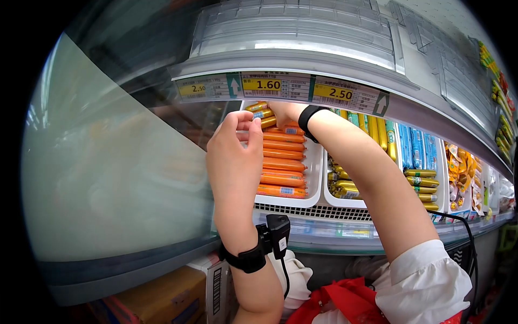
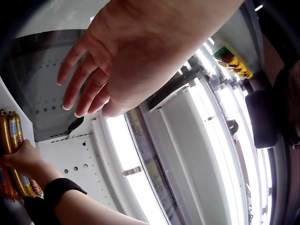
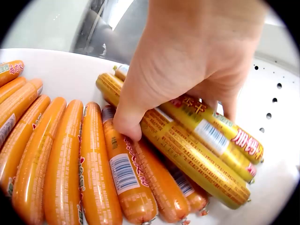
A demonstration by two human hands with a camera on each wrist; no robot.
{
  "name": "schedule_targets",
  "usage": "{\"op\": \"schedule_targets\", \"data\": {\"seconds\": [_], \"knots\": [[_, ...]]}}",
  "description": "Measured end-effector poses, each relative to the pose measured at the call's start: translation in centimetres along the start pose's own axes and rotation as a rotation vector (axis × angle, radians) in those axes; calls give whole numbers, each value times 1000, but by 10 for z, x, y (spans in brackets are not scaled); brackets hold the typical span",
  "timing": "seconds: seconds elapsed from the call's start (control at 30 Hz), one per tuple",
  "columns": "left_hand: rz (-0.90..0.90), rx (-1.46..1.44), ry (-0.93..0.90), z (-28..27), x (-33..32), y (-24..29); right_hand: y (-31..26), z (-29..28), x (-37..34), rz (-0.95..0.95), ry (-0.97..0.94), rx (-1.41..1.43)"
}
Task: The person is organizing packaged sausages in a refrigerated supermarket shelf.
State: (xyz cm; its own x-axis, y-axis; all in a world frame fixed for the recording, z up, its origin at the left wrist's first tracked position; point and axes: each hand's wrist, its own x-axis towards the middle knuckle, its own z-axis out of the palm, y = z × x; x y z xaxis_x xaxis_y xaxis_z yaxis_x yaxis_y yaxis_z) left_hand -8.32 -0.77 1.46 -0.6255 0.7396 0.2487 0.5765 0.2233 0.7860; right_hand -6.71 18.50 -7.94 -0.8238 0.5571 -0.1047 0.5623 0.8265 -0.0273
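Note:
My right hand (image 3: pixel 187 65) reaches into the white tray (image 3: pixel 61 61), thumb on one side and fingers on the other of several gold-wrapped sausages (image 3: pixel 192 157). These lie slantwise across the end of a row of orange-wrapped sausages (image 3: pixel 93 164). The thumb tip rests between a gold sausage and the orange ones. In the head view, my left hand (image 1: pixel 234 156) is raised over the tray's left side, its fingers loosely bent. Bare fingers, with nothing in them, show on that left hand (image 2: pixel 126 65) in the left wrist view.
A shelf edge with price labels (image 1: pixel 275 86) runs above the right wrist. Further white trays to the right hold gold sausages (image 1: pixel 375 132), blue packets (image 1: pixel 415 143) and orange packets (image 1: pixel 458 167). A pale side panel (image 1: pixel 118 178) stands left; a cardboard box (image 1: pixel 156 291) sits below.

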Motion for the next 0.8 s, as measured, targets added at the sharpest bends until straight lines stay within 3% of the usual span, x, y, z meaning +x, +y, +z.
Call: {"op": "schedule_targets", "data": {"seconds": [0.5,0.8], "knots": [[48,-11,48,-1,0,-2,4,-6,-5,8,23,82],[25,-38,58,-5,-2,4,29,-16,-18,-5,11,653]]}}
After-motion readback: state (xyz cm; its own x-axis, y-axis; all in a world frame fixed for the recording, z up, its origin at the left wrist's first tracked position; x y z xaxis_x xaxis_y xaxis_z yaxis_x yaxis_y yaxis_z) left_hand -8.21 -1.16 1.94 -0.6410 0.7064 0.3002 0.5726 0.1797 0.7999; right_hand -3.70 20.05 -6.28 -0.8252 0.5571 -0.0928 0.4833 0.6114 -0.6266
